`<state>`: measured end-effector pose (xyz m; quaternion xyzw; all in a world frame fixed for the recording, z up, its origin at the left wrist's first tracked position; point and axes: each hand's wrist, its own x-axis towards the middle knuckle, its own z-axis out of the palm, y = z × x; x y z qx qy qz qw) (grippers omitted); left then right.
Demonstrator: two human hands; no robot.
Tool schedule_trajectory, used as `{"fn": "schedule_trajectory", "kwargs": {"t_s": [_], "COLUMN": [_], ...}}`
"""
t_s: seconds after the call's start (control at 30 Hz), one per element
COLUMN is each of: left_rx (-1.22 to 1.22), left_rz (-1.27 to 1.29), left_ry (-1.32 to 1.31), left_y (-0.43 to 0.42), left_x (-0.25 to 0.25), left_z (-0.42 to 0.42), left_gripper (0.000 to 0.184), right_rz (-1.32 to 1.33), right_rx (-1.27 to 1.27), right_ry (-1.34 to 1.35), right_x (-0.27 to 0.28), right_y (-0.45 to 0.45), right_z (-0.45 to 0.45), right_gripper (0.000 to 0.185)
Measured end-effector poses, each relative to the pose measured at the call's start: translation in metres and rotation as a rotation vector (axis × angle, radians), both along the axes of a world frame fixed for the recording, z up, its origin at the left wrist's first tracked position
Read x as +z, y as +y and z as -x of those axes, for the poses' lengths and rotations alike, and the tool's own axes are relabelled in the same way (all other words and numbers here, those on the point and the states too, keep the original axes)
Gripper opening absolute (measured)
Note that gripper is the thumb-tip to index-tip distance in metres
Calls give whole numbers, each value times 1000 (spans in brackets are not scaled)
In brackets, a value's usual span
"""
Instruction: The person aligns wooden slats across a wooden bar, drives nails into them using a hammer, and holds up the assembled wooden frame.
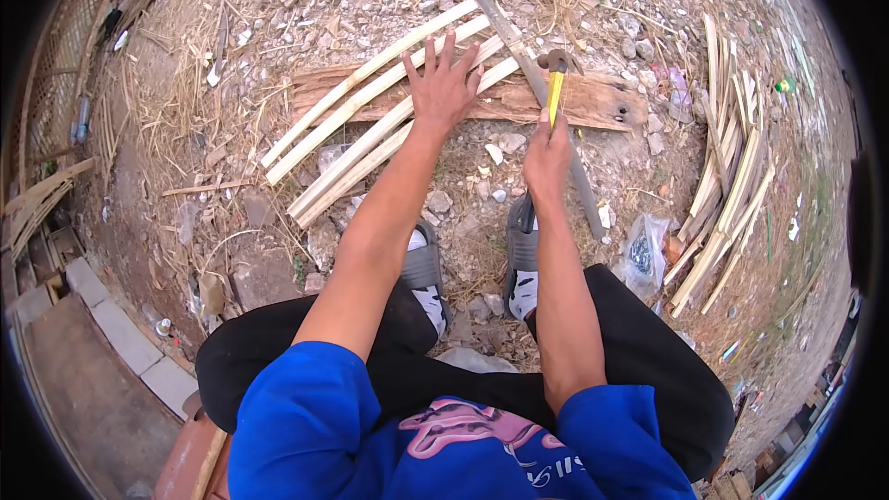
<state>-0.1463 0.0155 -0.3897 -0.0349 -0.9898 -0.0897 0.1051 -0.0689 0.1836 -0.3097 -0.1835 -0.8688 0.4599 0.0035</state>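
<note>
Strips of pale wood (370,141) lay side by side across a weathered plank (594,99) on the stony ground (176,222), slanting from near left to far right. The person's left hand (443,93) was palm down over them, fingers spread wide and clasping nothing; from where I stood, I couldn't tell how hard it pressed. The right hand (548,162), a little nearer and to the right, was wrapped round the handle of a hammer (557,93), yellow where it showed beyond the fist, its head toward the far side, above the plank. I couldn't make out whether that head touched anything. A long grey bar (581,181) ran over the plank, meeting the strips' far ends, passing under the right hand and coming out on its near right side.

Both feet, in grey sandals (424,264) and spotted socks (429,304), were planted on the near side of the plank. Off to the right lay a loose bundle of wood (744,181), with a clear plastic bag (645,245) just to its left. At the near left, pale blocks (125,338) edged a brown slab (93,389).
</note>
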Motion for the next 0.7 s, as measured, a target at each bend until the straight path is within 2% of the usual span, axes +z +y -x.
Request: {"fn": "schedule_trajectory", "kwargs": {"t_s": [0.1, 0.27, 0.57, 0.7], "left_rx": [29, 31, 31, 33], "left_rz": [10, 15, 33, 44], "left_ry": [15, -125, -61, -100], "left_y": [5, 4, 5, 6], "left_x": [-1, -1, -3, 0], "left_z": [1, 5, 4, 4], "left_gripper": [46, 49, 49, 49], "right_rz": [-27, -52, 34, -36], "right_rx": [34, 73, 29, 21], "right_ry": [39, 68, -31, 53], "right_x": [0, -13, -7, -15], "right_y": [-3, -11, -9, -8], "right_z": [9, 20, 23, 19], "right_gripper": [37, 36, 42, 40]}}
